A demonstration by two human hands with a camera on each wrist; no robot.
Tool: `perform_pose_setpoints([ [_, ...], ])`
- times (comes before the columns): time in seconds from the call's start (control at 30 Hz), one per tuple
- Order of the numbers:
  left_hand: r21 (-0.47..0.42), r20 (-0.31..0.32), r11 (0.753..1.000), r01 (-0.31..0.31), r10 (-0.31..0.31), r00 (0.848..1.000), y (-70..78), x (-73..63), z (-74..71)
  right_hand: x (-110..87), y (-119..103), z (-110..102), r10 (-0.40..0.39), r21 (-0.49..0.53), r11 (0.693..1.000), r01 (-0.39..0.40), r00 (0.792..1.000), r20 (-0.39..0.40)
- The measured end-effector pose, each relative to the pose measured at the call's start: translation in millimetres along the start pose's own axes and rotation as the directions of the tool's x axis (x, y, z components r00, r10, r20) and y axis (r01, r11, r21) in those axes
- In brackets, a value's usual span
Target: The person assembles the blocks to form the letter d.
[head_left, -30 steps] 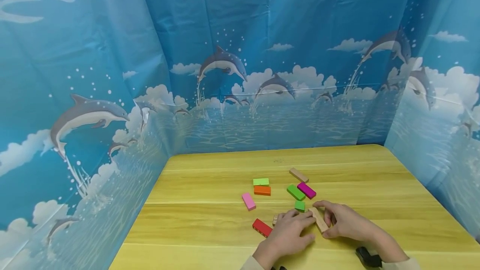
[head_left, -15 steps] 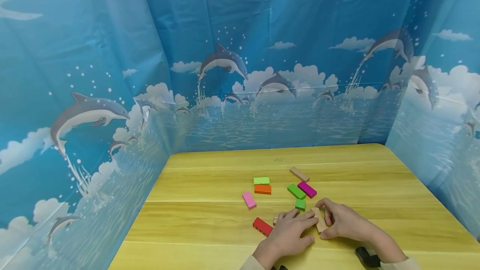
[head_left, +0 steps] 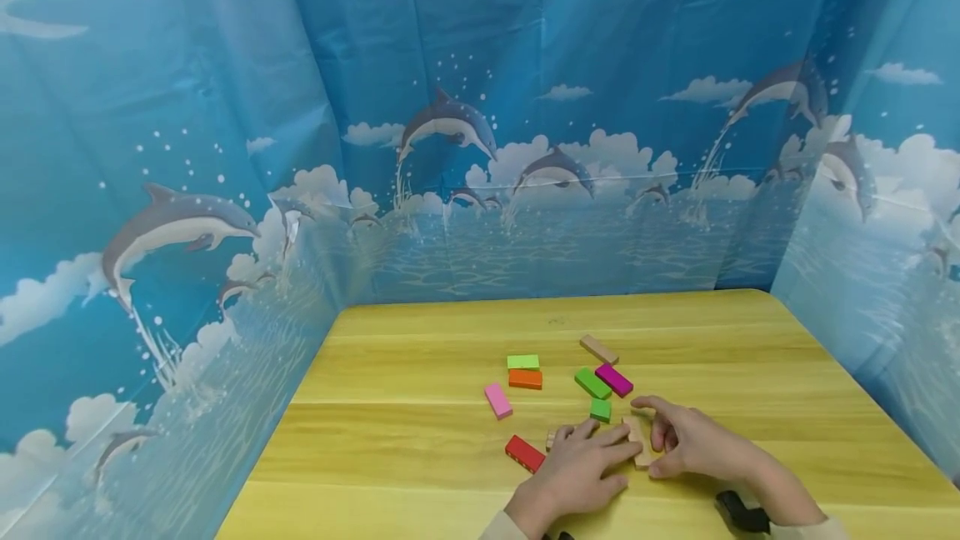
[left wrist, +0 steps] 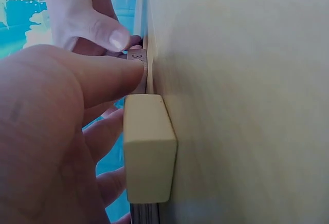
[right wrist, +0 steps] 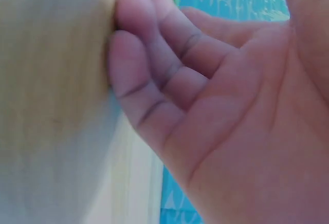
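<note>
A plain wooden block (head_left: 637, 442) lies between the hands in the head view. My left hand (head_left: 573, 469) rests low over the table, palm down and fingers spread, fingertips at the block's left edge. Just off its right side is my right hand (head_left: 701, 444), thumb and forefinger apart with the other fingers bent; nothing shows in its palm in the right wrist view. Another wooden block (head_left: 551, 437) is mostly hidden behind the left hand. The left wrist view has a pale wooden block (left wrist: 149, 147) below the left thumb and a block marked 3 (left wrist: 136, 55) beyond it.
Left of the hands lie a red block (head_left: 524, 454) and a pink block (head_left: 498, 401). Farther back are an orange block (head_left: 525, 379), a lime block (head_left: 522, 362), green blocks (head_left: 593, 383), a magenta block (head_left: 614, 380) and a wooden block (head_left: 599, 349). Dolphin-print sheeting surrounds the table.
The wooden block between the hands has turned to stand straighter. My right thumb and forefinger have let go of it and drawn slightly right. The left hand stays almost still.
</note>
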State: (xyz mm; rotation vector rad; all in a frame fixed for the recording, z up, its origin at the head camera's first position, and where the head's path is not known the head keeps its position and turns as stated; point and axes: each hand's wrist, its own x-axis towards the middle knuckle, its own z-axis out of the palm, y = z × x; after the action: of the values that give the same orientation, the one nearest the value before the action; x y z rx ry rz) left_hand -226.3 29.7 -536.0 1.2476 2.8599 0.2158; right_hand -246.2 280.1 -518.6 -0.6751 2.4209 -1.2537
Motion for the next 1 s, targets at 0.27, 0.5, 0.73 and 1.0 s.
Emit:
perform_pose_setpoints([
  [0.27, -0.001, 0.016, 1.000, 0.001, -0.001, 1.000, 0.2, 2.4, -0.3, -0.9, -1, -15, 0.025, -0.054, 0.998, -0.026, 0.999, -0.034],
  [0.5, 0.005, 0.014, 1.000, 0.002, -0.002, 1.000, -0.6, 1.4, -0.3, 9.6, -6, -27, 0.040, -0.189, 0.979, -0.076, 0.981, -0.187],
  [0.73, -0.015, -0.006, 1.000, 0.013, -0.013, 1.000, -1.5, -0.9, -0.5, 27.1, -5, -36, 0.022, -0.223, 0.971, -0.086, 0.961, -0.277],
  [1.0, -0.013, -0.006, 1.000, -0.003, 0.003, 1.000, 0.1, 0.5, 3.2, 42.4, 0, -42, 0.026, -0.237, 0.965, -0.114, 0.939, -0.344],
])
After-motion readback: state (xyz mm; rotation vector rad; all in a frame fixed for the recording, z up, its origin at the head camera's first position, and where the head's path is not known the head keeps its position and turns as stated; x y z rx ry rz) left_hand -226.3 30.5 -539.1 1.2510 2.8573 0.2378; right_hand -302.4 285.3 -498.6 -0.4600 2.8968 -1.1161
